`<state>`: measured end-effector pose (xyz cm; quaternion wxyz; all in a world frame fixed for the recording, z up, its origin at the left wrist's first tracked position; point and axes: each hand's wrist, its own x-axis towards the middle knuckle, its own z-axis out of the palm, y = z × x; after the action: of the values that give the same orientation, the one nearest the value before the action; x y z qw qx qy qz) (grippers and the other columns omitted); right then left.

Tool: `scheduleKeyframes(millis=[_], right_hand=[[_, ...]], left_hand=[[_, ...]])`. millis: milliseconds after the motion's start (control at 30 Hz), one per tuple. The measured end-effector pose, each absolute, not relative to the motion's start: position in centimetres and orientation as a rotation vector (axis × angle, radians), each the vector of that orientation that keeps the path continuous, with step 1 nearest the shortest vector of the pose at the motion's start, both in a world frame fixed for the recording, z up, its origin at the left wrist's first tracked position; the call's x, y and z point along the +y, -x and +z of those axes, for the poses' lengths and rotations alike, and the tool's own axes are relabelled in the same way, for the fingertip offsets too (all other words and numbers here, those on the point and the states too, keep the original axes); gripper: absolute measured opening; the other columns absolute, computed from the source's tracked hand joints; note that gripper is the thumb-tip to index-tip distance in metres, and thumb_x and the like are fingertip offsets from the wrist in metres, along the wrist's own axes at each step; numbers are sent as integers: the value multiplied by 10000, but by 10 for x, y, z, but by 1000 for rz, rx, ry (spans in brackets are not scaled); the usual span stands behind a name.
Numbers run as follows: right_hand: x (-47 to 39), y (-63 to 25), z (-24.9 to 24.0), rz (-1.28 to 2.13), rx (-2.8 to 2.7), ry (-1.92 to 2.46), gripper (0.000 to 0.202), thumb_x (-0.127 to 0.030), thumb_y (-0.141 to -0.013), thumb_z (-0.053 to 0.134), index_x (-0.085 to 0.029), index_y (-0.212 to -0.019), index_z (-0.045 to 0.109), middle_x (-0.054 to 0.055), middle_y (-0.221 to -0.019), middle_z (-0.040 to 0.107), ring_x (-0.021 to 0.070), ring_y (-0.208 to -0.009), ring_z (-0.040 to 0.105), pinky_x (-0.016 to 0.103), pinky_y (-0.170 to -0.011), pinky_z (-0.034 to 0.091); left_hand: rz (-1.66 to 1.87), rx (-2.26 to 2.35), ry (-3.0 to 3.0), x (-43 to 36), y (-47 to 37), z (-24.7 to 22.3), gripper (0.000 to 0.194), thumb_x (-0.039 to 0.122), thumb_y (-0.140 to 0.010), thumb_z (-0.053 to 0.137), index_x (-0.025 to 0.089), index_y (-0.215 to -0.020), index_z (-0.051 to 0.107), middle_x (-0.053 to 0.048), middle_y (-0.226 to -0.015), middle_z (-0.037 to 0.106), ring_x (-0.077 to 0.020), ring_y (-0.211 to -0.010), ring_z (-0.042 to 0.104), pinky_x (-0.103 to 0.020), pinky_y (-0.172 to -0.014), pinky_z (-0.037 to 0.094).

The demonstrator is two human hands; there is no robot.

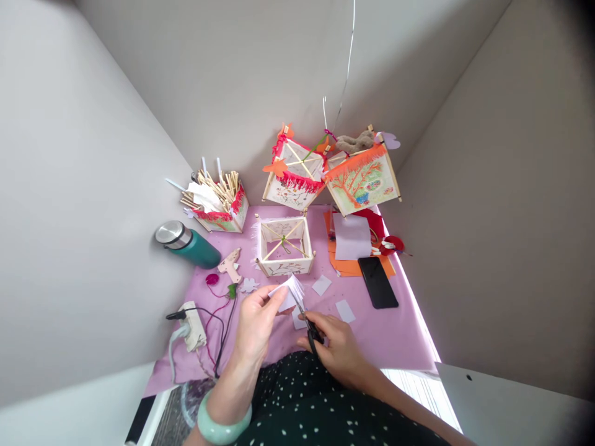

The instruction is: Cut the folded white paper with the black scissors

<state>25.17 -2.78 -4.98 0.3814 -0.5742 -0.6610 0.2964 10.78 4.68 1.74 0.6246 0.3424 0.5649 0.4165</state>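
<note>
Nearest the camera, the person's right hand (337, 347) is closed around the handles of a small pair of scissors (310, 323), whose blades run up and to the left toward the paper. The left hand (258, 322), with a pale green bangle (223, 424) on its wrist, pinches a folded piece of white paper (290, 290) between thumb and fingertips, its fringed edge fanned upward. The paper lies just above and left of the scissor tips, so the blades' long axis points straight into its lower edge; the left hand's grip is on the paper, while the right hand's grip reaches it only through the scissors. Small white paper scraps (344, 310) lie beside them on the purple-covered counter (400, 337). Farther off stand an open stick-framed box (284, 246), a black phone (377, 282), a green flask (188, 243), and two decorated lanterns (330, 173).
</note>
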Motion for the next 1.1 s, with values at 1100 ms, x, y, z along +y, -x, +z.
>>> scheduleKeyframes(millis=[1100], right_hand=[[-29,-253,-41,995,-1673,1464,371,-480,-845,634,-171,-1043,688,37,-771,688,154,-649,575,262,-639,457]], left_hand=[[1059,1287,-795,51,-106,21,295,394,-699,755,132,-828,715,-43,-777,694,-151,-662,613,-304,-664,544]])
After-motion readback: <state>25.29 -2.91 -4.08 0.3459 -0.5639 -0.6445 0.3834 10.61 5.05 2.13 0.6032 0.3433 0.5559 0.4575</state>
